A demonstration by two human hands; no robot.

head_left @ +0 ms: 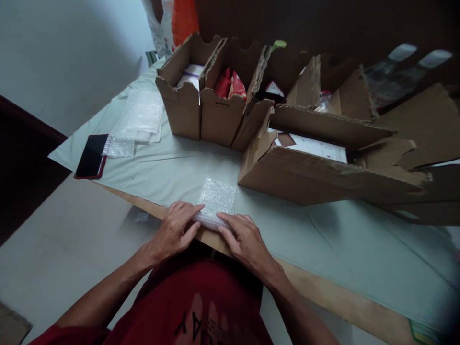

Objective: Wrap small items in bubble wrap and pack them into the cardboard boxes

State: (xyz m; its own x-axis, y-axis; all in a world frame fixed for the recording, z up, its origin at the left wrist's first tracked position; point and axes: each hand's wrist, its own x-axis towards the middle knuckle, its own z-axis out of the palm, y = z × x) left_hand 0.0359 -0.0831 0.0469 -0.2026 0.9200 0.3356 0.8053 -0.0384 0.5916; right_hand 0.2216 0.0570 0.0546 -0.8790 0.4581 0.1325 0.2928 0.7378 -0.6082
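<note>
— While you are leaning over the desk (179,167), what are your hands doing?
— I am pressing my left hand (176,230) and right hand (244,242), fingers together, on the bubble wrap piece (216,201) at the desk's near edge, just before the long cardboard box (316,167).

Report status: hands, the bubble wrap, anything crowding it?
Left hand and right hand both pressing near end of bubble wrap piece at table edge. Long cardboard box close on the right, not touching.
</note>
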